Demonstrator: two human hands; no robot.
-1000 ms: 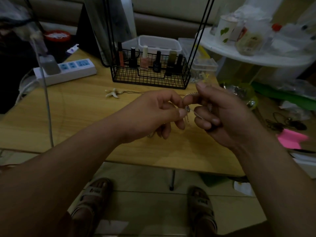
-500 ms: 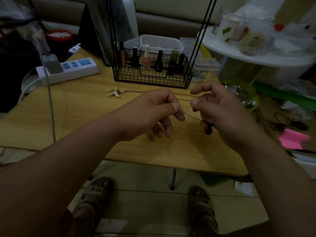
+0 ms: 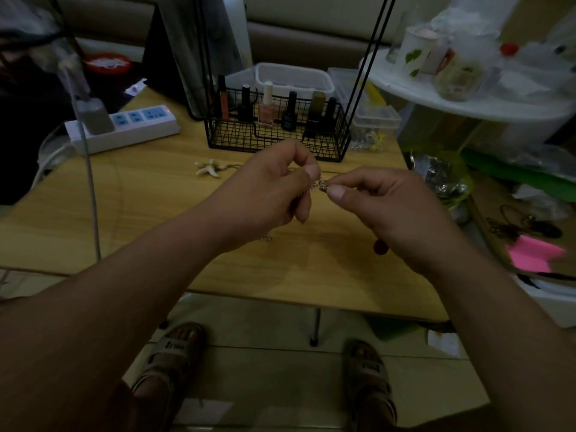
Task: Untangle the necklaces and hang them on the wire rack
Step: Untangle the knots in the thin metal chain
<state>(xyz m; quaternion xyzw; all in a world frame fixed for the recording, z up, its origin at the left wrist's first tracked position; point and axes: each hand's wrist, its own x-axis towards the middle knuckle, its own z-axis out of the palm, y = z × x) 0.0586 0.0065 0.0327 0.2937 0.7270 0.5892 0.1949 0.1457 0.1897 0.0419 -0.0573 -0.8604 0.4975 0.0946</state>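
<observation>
My left hand (image 3: pixel 271 188) and my right hand (image 3: pixel 396 210) both pinch a thin, shiny necklace chain (image 3: pixel 318 184). It looks bunched up between my thumbs, above the wooden table (image 3: pixel 140 219), near the black wire rack (image 3: pixel 237 139).

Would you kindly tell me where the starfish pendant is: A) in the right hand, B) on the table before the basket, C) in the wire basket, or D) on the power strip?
B: the pendant lies on the table just in front of the basket, while the left hand and right hand pinch a thin chain between them.
</observation>
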